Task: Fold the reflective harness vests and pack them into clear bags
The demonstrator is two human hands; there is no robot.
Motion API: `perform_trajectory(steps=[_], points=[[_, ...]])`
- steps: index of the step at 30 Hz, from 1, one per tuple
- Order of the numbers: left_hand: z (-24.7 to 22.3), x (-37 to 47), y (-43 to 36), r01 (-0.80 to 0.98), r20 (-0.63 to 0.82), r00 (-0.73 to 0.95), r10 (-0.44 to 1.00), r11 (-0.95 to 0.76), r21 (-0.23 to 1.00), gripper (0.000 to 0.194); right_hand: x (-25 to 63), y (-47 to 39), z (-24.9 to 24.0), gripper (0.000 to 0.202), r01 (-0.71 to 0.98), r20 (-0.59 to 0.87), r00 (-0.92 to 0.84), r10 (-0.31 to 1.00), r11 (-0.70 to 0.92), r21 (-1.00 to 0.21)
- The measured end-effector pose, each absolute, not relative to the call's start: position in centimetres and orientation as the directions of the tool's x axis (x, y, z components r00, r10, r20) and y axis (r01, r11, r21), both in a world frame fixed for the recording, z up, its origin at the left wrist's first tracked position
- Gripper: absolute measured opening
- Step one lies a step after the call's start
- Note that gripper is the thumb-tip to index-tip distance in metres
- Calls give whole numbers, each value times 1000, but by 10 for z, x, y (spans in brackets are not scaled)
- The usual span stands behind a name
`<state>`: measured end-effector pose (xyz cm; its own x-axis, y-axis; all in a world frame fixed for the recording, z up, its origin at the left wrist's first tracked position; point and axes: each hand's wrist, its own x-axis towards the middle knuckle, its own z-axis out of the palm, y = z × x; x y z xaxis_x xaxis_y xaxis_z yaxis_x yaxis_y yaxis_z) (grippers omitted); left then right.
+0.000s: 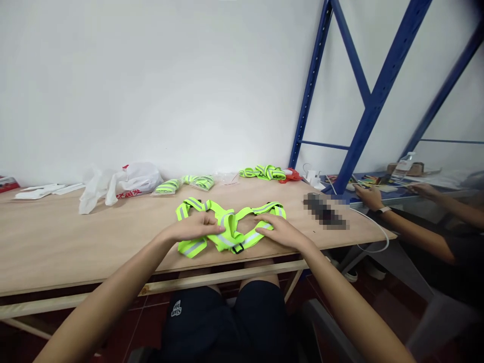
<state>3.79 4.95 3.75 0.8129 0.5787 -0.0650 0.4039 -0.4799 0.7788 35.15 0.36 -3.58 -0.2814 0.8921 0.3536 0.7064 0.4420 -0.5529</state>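
Note:
A neon yellow-green harness of reflective straps (229,233) lies spread in loops near the table's front edge, with a black buckle (238,248) at its lower middle. My left hand (196,225) is over its left part, fingers curled and thumb pointing right, closed on a strap near the middle. On the right side, my right hand (278,229) rests with fingers spread on the right loop, touching the straps without gripping them.
Behind the harness are packed strap bundles (202,181), a loose strap pile (264,173) and a white plastic bag (138,179). A blurred dark object (325,212) lies right, near a blue rack post (363,136). Another person's hand (368,196) is farther right.

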Motion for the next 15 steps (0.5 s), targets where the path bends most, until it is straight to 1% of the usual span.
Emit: perform_trajectory(steps=[2, 3, 4, 6, 7, 8, 10, 12, 15], points=[[34, 27, 53, 391, -41, 829, 557, -526, 755, 43, 361, 3, -45, 34, 748, 332, -264, 906, 410, -522], [35, 23, 59, 396, -11, 818, 575, -549, 736, 40, 365, 3, -49, 34, 758, 327, -256, 910, 399, -516], [36, 20, 68, 415, 30, 790, 613, -571, 708, 37, 368, 3, -51, 35, 762, 324, -248, 913, 390, -517], [35, 15, 93, 521, 137, 673, 727, -598, 609, 34, 373, 3, -52, 36, 757, 306, -230, 924, 368, -540], [31, 12, 108, 582, 167, 620, 766, -593, 557, 37, 375, 2, -52, 38, 749, 287, -223, 932, 352, -561], [25, 9, 124, 642, 163, 579, 799, -570, 513, 44, 376, 2, -51, 41, 741, 268, -215, 939, 335, -582], [6, 1, 151, 733, 111, 518, 848, -507, 454, 59, 377, 1, -49, 47, 725, 237, -199, 951, 306, -617], [-15, -10, 172, 770, 66, 492, 868, -469, 433, 70, 378, 0, -48, 54, 717, 225, -185, 957, 288, -635], [-33, -30, 190, 783, 102, 434, 895, -431, 448, 76, 378, 0, -46, 58, 718, 205, -176, 963, 268, -643]])
